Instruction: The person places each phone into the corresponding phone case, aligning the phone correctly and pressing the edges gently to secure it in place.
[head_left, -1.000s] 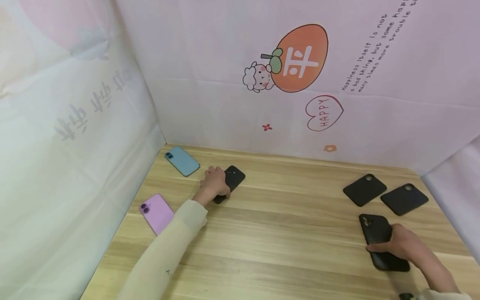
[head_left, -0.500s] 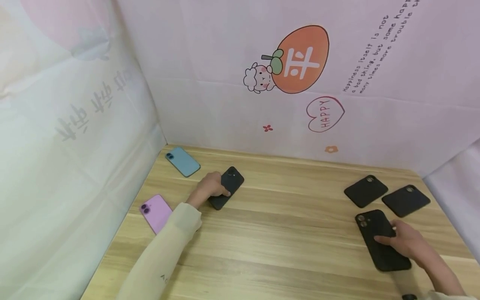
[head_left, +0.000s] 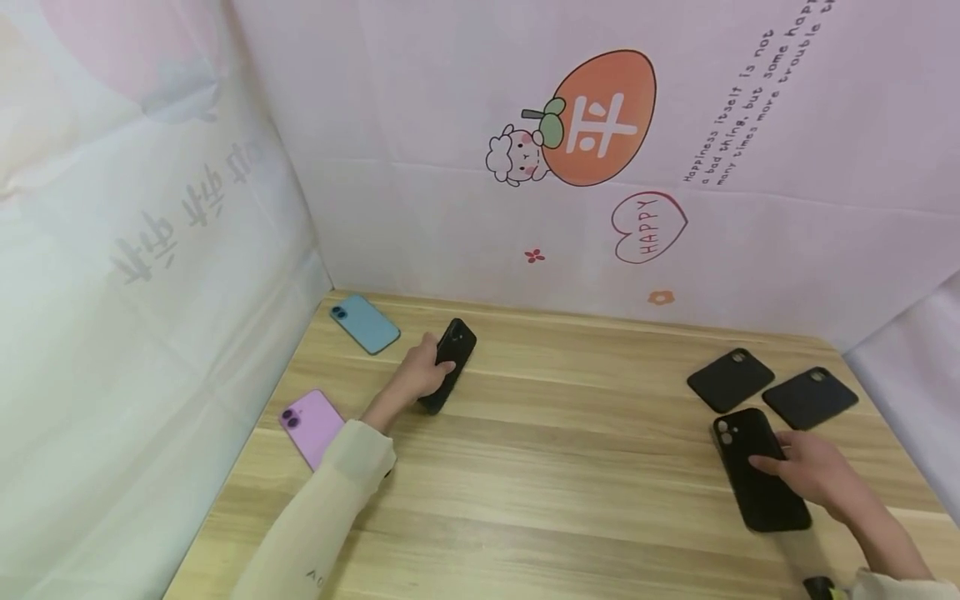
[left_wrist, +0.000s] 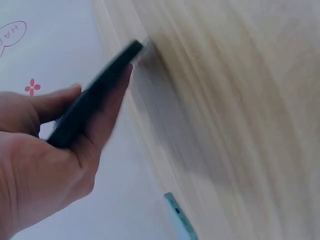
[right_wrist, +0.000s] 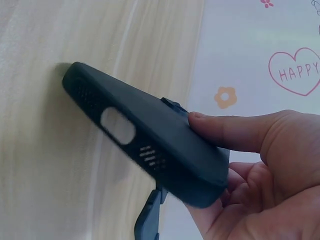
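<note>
My left hand (head_left: 422, 369) grips a black phone (head_left: 455, 354) by its long sides, thumb across the back. In the left wrist view the phone (left_wrist: 95, 97) is seen edge-on, tilted above the wood, with its shadow beneath. On the right side, my right hand (head_left: 817, 468) holds a black phone case (head_left: 761, 475), thumb on its back and fingers behind. In the right wrist view the case (right_wrist: 150, 130) shows its bottom edge, with a port opening and speaker holes. Two more black cases, a nearer-left one (head_left: 731, 381) and a far-right one (head_left: 810, 397), lie just beyond that hand.
A blue phone (head_left: 365, 323) lies at the back left corner of the wooden table (head_left: 555, 467). Closer in, a pink phone (head_left: 315, 425) is partly covered by the left sleeve (head_left: 330, 500). A printed cloth (head_left: 442, 208) stands as a wall along the back and sides.
My left hand has gone from reaching over the black phone to gripping it, and has tipped it up off the table. My right hand has turned the case slightly and raised it.
</note>
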